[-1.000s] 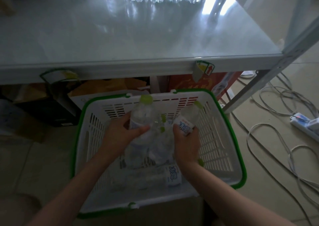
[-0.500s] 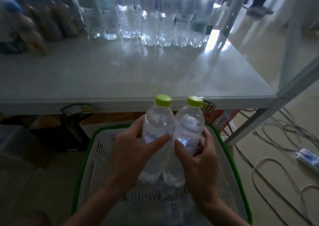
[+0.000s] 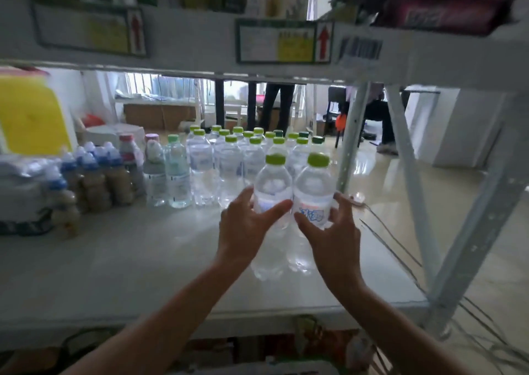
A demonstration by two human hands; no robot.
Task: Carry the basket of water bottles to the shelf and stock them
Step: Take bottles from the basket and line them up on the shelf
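My left hand (image 3: 243, 231) grips a clear water bottle with a light green cap (image 3: 273, 185). My right hand (image 3: 333, 235) grips a second such bottle (image 3: 313, 191) with a blue-lettered label. Both bottles stand upright side by side over the white shelf board (image 3: 128, 260), just in front of several rows of green-capped water bottles (image 3: 240, 157) at the back of the shelf. The basket is out of view below the shelf edge.
Blue-capped brownish drink bottles (image 3: 91, 174) and wrapped packs (image 3: 23, 185) fill the shelf's left side. An upper shelf with price tags (image 3: 283, 41) hangs overhead. White metal uprights (image 3: 352, 145) stand on the right, with cables (image 3: 400, 248) on the floor beyond.
Both hands took a bottle each out of the basket, lifted them above the shelf edge and carried them forward over the shelf board toward the standing rows.
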